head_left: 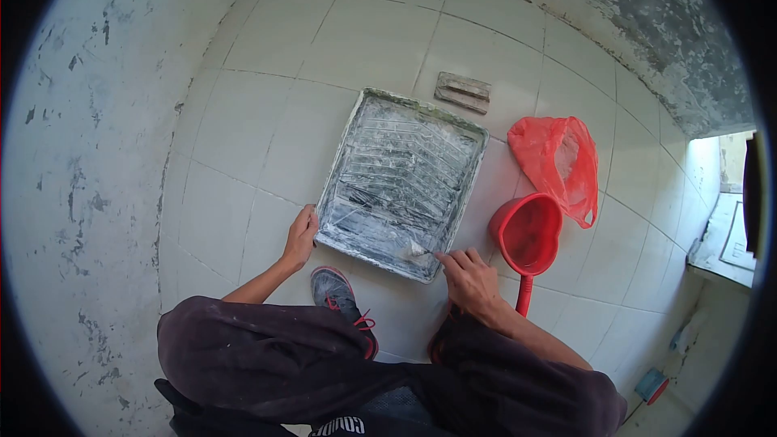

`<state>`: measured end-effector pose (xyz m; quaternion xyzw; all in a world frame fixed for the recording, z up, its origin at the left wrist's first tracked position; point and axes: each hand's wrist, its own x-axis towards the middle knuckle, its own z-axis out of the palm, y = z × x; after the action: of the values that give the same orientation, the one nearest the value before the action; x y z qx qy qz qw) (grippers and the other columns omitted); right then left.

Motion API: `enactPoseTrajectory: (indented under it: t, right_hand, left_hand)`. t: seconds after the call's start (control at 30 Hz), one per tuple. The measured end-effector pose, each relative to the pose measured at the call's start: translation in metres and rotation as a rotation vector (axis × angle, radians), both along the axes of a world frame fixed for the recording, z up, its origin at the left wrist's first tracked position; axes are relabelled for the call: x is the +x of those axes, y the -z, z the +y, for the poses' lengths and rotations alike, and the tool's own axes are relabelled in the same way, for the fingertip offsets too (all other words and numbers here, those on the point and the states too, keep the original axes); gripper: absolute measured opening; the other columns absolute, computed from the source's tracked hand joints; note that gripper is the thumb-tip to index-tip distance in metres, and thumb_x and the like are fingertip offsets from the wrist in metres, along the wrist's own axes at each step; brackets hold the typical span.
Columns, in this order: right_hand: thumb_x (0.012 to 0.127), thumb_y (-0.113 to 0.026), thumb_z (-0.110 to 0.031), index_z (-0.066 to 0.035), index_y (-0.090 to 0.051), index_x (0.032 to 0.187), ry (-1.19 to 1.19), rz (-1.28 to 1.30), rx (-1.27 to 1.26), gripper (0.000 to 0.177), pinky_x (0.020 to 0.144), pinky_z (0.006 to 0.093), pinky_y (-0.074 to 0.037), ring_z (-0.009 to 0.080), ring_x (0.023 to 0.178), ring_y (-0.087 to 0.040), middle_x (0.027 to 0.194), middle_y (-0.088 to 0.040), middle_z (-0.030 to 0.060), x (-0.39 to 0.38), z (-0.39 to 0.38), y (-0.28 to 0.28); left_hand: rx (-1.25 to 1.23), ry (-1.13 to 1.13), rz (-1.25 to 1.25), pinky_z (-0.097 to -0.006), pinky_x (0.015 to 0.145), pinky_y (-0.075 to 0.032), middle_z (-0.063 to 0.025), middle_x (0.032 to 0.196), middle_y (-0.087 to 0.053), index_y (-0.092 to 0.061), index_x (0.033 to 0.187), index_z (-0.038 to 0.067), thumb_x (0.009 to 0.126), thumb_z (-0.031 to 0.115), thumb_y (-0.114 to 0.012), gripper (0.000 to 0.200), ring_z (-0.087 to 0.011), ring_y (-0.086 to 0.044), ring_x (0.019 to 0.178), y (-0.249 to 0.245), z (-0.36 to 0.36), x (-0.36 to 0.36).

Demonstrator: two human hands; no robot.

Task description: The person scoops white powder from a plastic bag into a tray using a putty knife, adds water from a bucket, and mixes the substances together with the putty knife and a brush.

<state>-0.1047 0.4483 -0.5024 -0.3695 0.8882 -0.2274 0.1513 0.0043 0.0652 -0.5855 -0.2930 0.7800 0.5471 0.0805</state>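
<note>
Left hand [301, 235] grips corner of white-smeared rectangular paint tray [338, 163], likely steadying it. Right hand [469, 279] pinches small paint-coated scraper [417, 251] at near rim.

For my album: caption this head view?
Left hand holds a paint-caked tray on tiles; right hand works a small tool at its corner.

Soft, even daylight; strong fisheye distortion, dark vignetted corners.

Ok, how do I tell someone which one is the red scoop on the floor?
Start at the big rectangular grey tray smeared with white, in the middle of the tiled floor. Just off its right edge, beside the right hand, stands the red plastic scoop. Unlike the crumpled red plastic bag behind it, it is a rigid round cup with a straight handle.
</note>
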Motion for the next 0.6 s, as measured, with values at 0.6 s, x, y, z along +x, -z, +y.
enactPoseTrajectory:
  t: [0.6]
  right_hand:
    - [0.073,-0.066,0.001,-0.014,-0.073,0.120,-0.044,-0.013,-0.039,0.049,0.063,0.0391,-0.059,0.0268,0.093,-0.062,0.102,-0.068,0.0038,-0.002,0.012,0.001]
  left_hand:
    - [-0.067,0.056,0.027,-0.0318,0.067,-0.042,-0.0056,0.085,-0.049,-0.052,0.122,0.002,0.112,0.032,-0.044,0.033,-0.0137,-0.047,0.076,0.001,0.001,-0.003]
